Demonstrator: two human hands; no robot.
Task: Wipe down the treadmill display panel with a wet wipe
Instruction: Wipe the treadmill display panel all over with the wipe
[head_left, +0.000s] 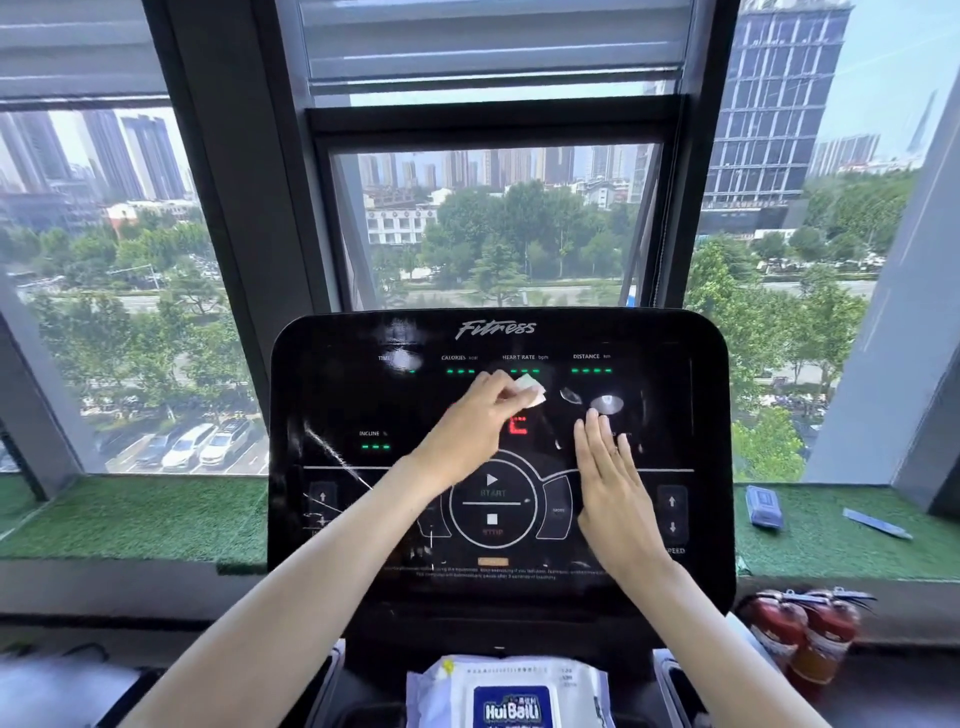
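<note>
mid-wipe, by the look of it, on the upper middle of the panel. pinched between thumb and curled fingers of the left hand: a small folded wipe, white, poking out past the fingertips and lying against the glossy black face just under the heart rate readout. laid flat on the panel right of the start/stop ring: the right hand, fingers straight and together, holding nothing, probably bracing.

on the wipe: light, soft, limp and damp, likely to bunch or roll under the fingers rather than glide as a sheet. best kept as a folded pad, gripped at the rear edge, fingertips pressing it flat from behind to put more cloth than skin on the glass. no strength needed, only even, gentle pressure.

on the panel: rigid, smooth, slick, tilted toward the person. streaks and smears at the lower left, glare spots near the right fingertips. power apparently on, going by lit green dashes and a red digit, so touch keys worth crossing lightly. plenty left to cover, judging by the marks: left side, bottom strip, corners.

spare wipes in the pack at the bottom edge, below the panel. off to the right, a blue packet on the green sill, two red extinguishers lower down.
</note>
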